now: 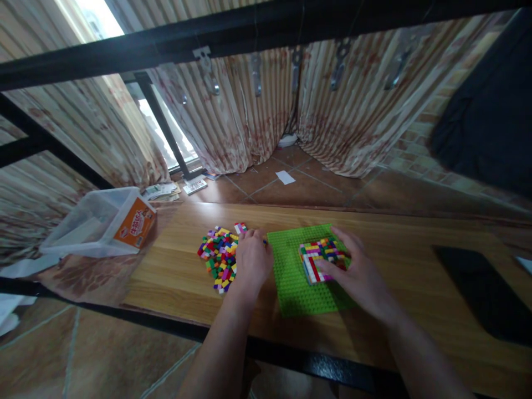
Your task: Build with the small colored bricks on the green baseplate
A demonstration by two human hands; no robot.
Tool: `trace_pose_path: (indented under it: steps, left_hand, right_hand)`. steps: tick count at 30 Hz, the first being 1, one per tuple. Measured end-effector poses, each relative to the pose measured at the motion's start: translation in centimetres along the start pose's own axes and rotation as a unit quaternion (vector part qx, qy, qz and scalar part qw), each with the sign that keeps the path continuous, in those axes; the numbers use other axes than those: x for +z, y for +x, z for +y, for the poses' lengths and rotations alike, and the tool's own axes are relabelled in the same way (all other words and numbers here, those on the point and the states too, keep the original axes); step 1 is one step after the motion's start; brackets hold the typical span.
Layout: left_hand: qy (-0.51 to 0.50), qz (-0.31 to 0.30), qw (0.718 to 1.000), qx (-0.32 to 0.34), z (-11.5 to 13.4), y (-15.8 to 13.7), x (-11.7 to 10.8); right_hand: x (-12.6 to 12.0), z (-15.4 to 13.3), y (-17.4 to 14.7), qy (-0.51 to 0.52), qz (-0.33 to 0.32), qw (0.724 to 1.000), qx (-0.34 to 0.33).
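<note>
A loose pile of small toy building bricks (216, 257) in many colours lies on the wooden table. My left hand (254, 257) is at the pile's right edge, its fingers curled downward and closed. What they hold, if anything, is hidden. To the right lies a green studded baseplate (288, 288), bearing a low block of joined bricks (312, 267) with white, red and mixed-colour rows. My right hand (359, 271) spreads over the block's right side, thumb on its top and fingers apart toward the baseplate's far edge. It covers part of the block.
A clear plastic bin (89, 221) with an orange label stands off the table's left end. On the right of the wooden table (407, 266) lies a flat black object (482, 291). A dark metal bar (233, 30) crosses above, before long curtains (249, 127).
</note>
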State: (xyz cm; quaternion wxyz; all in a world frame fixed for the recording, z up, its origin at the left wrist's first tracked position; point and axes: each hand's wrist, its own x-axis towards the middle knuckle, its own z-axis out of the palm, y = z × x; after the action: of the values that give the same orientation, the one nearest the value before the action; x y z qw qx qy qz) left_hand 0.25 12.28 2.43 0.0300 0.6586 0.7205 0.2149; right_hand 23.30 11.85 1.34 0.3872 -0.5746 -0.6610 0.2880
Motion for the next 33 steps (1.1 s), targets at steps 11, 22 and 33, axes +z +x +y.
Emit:
trace_pose_path:
  steps: [11,22,33]
  left_hand:
    - [0.096,-0.104,0.989,-0.038,0.7,-0.1,-0.8]
    - [-0.468,-0.134,0.868,-0.101,0.6,0.7,-1.4]
    - [-0.679,-0.256,0.669,-0.161,2.3,-0.3,-2.2]
  right_hand:
    - [-1.2,0.4,0.3,-0.081,-0.174,0.979,-0.066]
    - [0.7,0.0,0.0,-0.157,-0.070,0.982,-0.078]
    - [-0.9,-2.8,-0.6,-0.023,0.030,0.983,-0.178]
